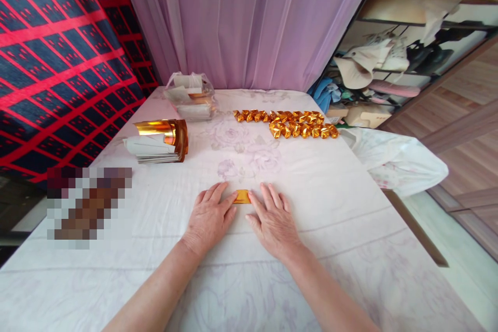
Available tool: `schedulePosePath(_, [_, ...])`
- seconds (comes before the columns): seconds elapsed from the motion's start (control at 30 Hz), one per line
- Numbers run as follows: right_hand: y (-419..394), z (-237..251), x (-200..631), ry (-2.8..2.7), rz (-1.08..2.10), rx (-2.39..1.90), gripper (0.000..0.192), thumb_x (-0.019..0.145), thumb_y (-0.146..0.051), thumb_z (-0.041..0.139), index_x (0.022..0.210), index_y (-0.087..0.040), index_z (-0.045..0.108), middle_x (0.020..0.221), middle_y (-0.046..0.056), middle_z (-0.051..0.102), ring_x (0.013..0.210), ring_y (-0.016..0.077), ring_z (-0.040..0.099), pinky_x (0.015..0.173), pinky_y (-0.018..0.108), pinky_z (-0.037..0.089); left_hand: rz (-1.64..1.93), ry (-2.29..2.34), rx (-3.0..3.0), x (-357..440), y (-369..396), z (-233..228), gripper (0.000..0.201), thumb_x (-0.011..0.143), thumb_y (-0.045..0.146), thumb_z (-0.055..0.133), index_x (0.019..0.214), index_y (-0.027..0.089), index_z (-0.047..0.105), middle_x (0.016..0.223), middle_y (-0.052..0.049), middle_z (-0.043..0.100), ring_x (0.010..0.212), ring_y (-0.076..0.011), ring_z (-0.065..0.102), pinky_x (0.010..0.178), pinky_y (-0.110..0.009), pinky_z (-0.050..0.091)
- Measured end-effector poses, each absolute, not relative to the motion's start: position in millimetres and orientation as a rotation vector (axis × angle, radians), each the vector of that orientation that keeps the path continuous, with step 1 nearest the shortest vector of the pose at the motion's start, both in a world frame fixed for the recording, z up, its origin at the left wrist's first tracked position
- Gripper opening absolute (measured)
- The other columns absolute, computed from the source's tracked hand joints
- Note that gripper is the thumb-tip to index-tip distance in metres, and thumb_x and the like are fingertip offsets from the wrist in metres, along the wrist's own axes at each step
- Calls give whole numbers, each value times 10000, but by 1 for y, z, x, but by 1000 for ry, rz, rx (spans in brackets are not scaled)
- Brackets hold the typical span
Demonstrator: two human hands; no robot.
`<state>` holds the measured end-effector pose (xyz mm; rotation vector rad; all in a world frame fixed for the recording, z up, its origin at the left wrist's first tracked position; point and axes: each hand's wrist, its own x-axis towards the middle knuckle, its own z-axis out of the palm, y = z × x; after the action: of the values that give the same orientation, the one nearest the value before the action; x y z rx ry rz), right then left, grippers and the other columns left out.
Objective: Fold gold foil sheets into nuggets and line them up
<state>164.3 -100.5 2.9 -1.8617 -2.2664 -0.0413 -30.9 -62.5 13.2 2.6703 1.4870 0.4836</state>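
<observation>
A small folded piece of gold foil paper (241,196) lies flat on the white floral cloth (319,192). My left hand (210,218) lies palm down to its left, fingertips pressing its left end. My right hand (274,220) lies palm down to its right, fingertips on its right end. Both hands pin the paper to the cloth; most of the paper shows between them.
A stack of gold foil sheets (161,141) with a curled top sheet sits at the left. A plastic bag with more paper (192,96) stands behind it. Several folded gold pieces (290,123) lie in rows at the far right. A shelf (389,62) stands beyond the right edge.
</observation>
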Motion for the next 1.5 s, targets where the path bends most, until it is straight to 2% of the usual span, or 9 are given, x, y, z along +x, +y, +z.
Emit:
schedulePosePath(0.3, [-104, -2, 166, -2220, -75, -1916, 535, 934, -404, 544, 1443, -250, 480, 1542, 150, 386, 1430, 313, 313, 1109, 509, 278, 407, 1516, 2700, -37, -67, 6, 443, 944, 436, 525, 1355, 277, 572, 1515, -146, 426, 1372, -337, 420, 1089, -554, 354])
schedulePosePath(0.43, [-105, 0, 168, -2240, -77, -1906, 547, 932, -407, 548, 1448, -244, 473, 1547, 157, 375, 1431, 312, 314, 1112, 507, 273, 425, 1525, 2716, -34, -69, 9, 435, 940, 411, 537, 1360, 301, 562, 1532, -119, 407, 1392, -343, 389, 1104, -591, 316])
schedulePosePath(0.57, [-105, -1, 168, -2249, -98, -1890, 557, 933, -414, 545, 1455, -238, 463, 1546, 165, 374, 1430, 312, 315, 1110, 509, 275, 445, 1424, 2781, -22, -72, 13, 400, 942, 382, 543, 1341, 379, 569, 1531, -74, 417, 1407, -330, 370, 1132, -624, 247])
schedulePosePath(0.73, [-104, -3, 169, -2242, -120, -1865, 541, 942, -432, 524, 1447, -242, 475, 1534, 163, 395, 1415, 313, 338, 1100, 511, 284, 469, 1467, 2751, -14, -75, 10, 370, 947, 402, 529, 1311, 388, 595, 1520, -78, 426, 1403, -340, 373, 1123, -640, 246])
schedulePosePath(1.13, [-104, 1, 168, -2238, -52, -1884, 564, 943, -520, 505, 1437, -248, 490, 1539, 171, 383, 1422, 322, 328, 1106, 514, 277, 391, 1643, 2695, -43, -81, 9, 419, 957, 311, 484, 1360, 415, 542, 1545, -79, 388, 1423, -355, 338, 1101, -659, 247])
schedulePosePath(1.3, [-104, -1, 169, -2242, -53, -1879, 557, 942, -516, 510, 1433, -255, 492, 1533, 164, 395, 1418, 321, 331, 1102, 513, 279, 409, 1727, 2672, -54, -82, 5, 412, 968, 318, 444, 1362, 352, 559, 1546, -86, 398, 1415, -352, 357, 1112, -642, 242])
schedulePosePath(1.5, [-103, 1, 166, -2268, -26, -1839, 558, 966, -456, 469, 1466, -209, 445, 1569, 133, 341, 1451, 305, 271, 1136, 532, 235, 321, 1597, 2758, -61, -80, 2, 450, 1005, 349, 330, 1421, 298, 493, 1474, -5, 513, 1409, -259, 385, 1196, -559, 98])
